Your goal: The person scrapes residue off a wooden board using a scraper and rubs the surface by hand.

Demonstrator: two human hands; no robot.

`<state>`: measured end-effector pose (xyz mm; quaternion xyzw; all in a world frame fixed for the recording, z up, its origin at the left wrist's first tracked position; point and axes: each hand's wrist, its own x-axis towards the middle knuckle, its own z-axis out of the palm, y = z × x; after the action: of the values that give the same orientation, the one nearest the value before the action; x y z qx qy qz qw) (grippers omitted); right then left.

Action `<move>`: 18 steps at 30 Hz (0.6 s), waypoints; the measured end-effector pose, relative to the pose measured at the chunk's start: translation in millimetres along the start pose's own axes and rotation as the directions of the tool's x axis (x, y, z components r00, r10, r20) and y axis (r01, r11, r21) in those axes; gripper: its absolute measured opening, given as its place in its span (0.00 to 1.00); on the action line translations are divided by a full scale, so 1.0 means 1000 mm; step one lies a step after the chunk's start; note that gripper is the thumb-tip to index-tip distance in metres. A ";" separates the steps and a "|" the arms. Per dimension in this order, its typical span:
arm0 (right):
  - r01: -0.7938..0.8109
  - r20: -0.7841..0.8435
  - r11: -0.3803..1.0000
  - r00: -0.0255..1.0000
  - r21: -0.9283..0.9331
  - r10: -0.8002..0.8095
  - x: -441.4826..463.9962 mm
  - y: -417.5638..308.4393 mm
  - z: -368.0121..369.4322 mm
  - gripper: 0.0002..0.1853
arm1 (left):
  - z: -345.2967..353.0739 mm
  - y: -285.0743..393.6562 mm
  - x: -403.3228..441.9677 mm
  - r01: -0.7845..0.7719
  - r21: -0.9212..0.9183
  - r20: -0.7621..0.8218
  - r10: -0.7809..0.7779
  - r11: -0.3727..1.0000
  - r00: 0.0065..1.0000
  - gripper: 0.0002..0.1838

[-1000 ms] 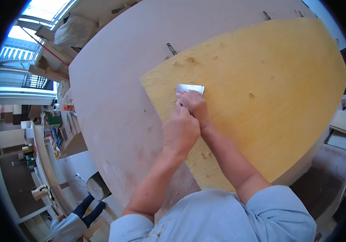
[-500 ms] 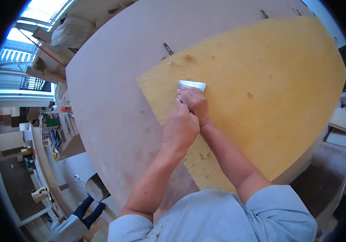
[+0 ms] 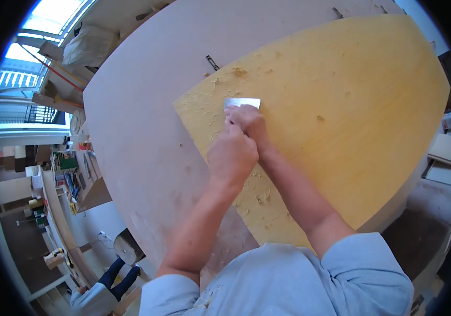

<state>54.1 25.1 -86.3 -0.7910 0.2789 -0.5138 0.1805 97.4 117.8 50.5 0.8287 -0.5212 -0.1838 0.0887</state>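
A metal scraper [image 3: 243, 102] rests its wide blade on a yellow board [image 3: 362, 110], near the board's left part. My right hand [image 3: 250, 124] is closed round the scraper just below the blade. Behind it, nearer my body, my left hand [image 3: 231, 155] is closed too, wrapped over the lower end where the handle is hidden. Thin curled shavings [image 3: 238, 72] lie above the blade, with more by the board's left edge and below my hands. The board lies on a large pale table [image 3: 146, 105].
Small metal clips [image 3: 212, 62] sit along the board's far edge. At the left, a side bench [image 3: 95, 192] holds tools and boxes. A person [image 3: 96, 297] is at the lower left near a round stool [image 3: 128, 247]. Pale panels [image 3: 446, 149] are stacked at the right.
Both hands and the scraper have moved slightly up and to the left in view. The board and table have also shifted slightly left and up.
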 end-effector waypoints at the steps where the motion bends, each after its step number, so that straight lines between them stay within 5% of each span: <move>1: 0.042 -0.058 0.999 0.997 -0.016 -0.043 -0.008 -0.001 0.001 0.05 | -0.002 0.004 0.004 0.006 -0.015 0.023 -0.005 1.000 1.000 0.24; 9: -0.031 0.115 0.999 0.993 -0.032 0.034 0.086 0.075 0.022 0.05 | -0.018 0.009 0.114 -0.124 0.002 -0.042 0.124 0.992 0.991 0.25; 18: -0.031 0.027 0.999 0.999 -0.039 0.032 -0.031 -0.050 -0.001 0.06 | 0.010 -0.039 -0.040 -0.097 -0.093 -0.090 0.088 0.991 0.992 0.26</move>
<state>56.3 83.4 -79.9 -0.7970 0.2984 -0.4944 0.1771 110.6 171.6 36.7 0.8054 -0.5452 -0.1690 0.1596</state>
